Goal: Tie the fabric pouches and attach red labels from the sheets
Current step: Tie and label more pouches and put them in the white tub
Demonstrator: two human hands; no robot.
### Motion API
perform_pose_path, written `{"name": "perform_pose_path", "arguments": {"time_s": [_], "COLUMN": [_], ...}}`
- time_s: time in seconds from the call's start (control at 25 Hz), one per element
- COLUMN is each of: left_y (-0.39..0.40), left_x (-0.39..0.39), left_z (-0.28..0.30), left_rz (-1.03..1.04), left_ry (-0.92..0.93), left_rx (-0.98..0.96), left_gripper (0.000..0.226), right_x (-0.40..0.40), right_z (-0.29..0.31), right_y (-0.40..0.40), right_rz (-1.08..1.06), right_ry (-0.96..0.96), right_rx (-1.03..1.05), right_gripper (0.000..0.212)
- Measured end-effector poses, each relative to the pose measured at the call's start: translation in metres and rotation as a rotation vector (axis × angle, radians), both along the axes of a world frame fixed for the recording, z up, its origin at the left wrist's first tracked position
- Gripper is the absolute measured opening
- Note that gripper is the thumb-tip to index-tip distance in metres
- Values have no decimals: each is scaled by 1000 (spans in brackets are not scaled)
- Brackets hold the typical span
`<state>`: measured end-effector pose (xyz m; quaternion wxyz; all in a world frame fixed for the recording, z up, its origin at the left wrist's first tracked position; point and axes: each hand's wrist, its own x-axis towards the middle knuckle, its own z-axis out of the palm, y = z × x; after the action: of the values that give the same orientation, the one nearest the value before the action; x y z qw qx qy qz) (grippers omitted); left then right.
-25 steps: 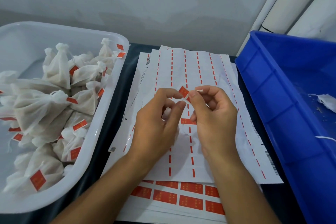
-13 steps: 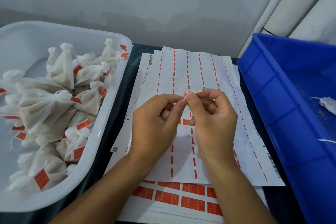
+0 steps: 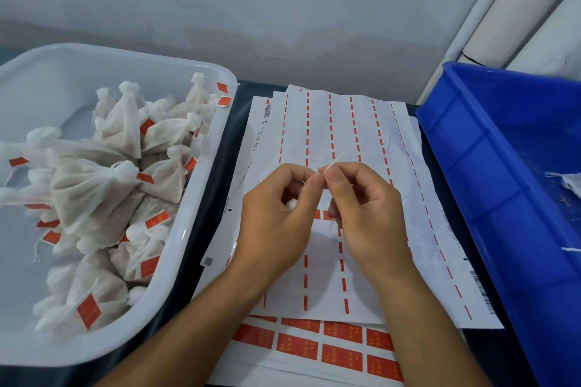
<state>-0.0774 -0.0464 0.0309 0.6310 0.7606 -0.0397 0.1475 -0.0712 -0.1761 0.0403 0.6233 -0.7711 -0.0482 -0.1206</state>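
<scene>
Both hands met fingertip to fingertip above the used label sheets (image 3: pixel 333 135). The left hand (image 3: pixel 276 223) had its fingers curled tight, pinching a thin white string (image 3: pixel 337 159) against the right hand (image 3: pixel 367 214), whose fingers pinched the same string. A white pouch (image 3: pixel 290 205), probably, showed inside the left palm. Tied, labelled pouches (image 3: pixel 94 192) filled the white tub (image 3: pixel 188 229).
</scene>
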Motion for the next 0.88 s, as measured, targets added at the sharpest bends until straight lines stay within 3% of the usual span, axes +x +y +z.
{"name": "perform_pose_path", "arguments": {"time_s": [0.12, 0.2, 0.4, 0.64, 0.88], "left_y": [2, 3, 4, 4, 11], "left_x": [-1, -2, -1, 3, 4], "left_z": [0, -1, -3, -8, 3], "left_rz": [-139, -213, -232, -56, 257], "left_ry": [68, 84, 73, 95, 121], "left_rx": [-8, 30, 148, 141, -80], "left_gripper": [6, 19, 29, 29, 74], "right_x": [-1, -1, 3, 14, 46], "right_z": [-2, -1, 1, 16, 83], "right_y": [-1, -2, -2, 9, 54], "right_rz": [-83, -123, -147, -90, 53], "right_ry": [-61, -89, -134, -198, -218], "right_rx": [-70, -66, -111, -237, -147], "right_gripper": [22, 18, 13, 14, 21]}}
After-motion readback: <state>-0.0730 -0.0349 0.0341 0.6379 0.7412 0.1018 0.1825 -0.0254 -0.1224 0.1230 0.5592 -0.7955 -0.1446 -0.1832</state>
